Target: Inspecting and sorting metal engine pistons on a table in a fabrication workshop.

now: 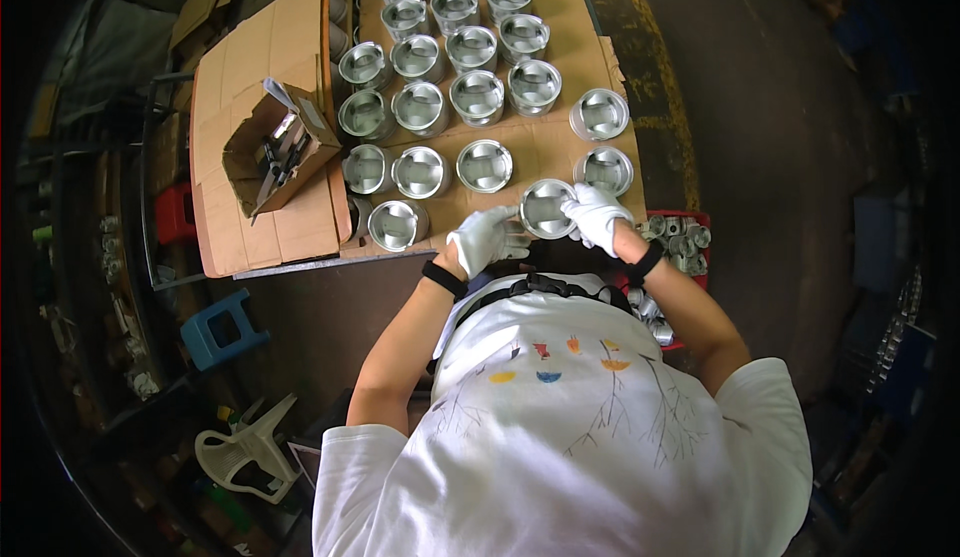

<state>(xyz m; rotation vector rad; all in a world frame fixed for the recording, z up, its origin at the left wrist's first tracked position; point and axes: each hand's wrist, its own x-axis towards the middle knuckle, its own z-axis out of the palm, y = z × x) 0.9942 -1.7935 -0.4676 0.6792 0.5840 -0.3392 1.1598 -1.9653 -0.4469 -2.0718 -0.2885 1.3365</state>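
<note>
A silvery metal piston [546, 209] with a round top is at the near edge of the cardboard-covered table. My right hand [598, 215], in a white glove, grips it by its right side. My left hand [484, 241], also gloved, is just left of that piston with its fingers stretched out; whether the fingertips touch it I cannot tell. Close beyond my right hand stands another piston [604, 171], with a further piston [599, 115] behind it. Ahead of my left hand is a piston [484, 166], and to its left a near-edge piston [398, 226].
Several more pistons stand in rows toward the far end of the cardboard [530, 142]. On the left, an open cardboard box [282, 152] holds dark tools. A red crate [697, 275] of metal parts sits low on my right. A blue stool [222, 330] is at lower left.
</note>
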